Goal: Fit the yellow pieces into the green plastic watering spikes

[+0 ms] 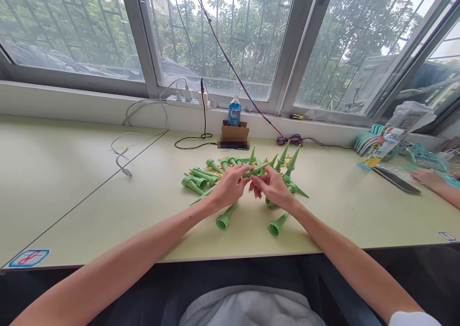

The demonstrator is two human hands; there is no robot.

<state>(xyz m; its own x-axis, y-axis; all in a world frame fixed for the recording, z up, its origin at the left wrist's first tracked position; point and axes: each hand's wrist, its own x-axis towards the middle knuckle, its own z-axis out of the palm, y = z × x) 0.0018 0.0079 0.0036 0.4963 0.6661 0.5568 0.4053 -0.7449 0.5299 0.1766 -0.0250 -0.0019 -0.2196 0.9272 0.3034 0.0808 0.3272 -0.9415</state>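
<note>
Both hands hold one green plastic plant watering spike [259, 169], tilted with its tip up to the right. My left hand [233, 186] is closed round its wider end. My right hand [272, 187] pinches it further along, fingers curled beneath. Around the hands lie several more green spikes [201, 175], some on their sides and some standing tip up, with small yellow pieces among them. Two spikes with open threaded ends, one left [223, 221] and one right [276, 227], lie nearest me. My fingers partly hide the pile.
Behind the pile stands a small cardboard box [235, 132] with a blue-labelled bottle [235, 111] and a phone before it. Cables [290, 139] run along the windowsill. At right are a drink pouch [381, 149], a dark flat object [397, 180] and another person's hand [429, 178].
</note>
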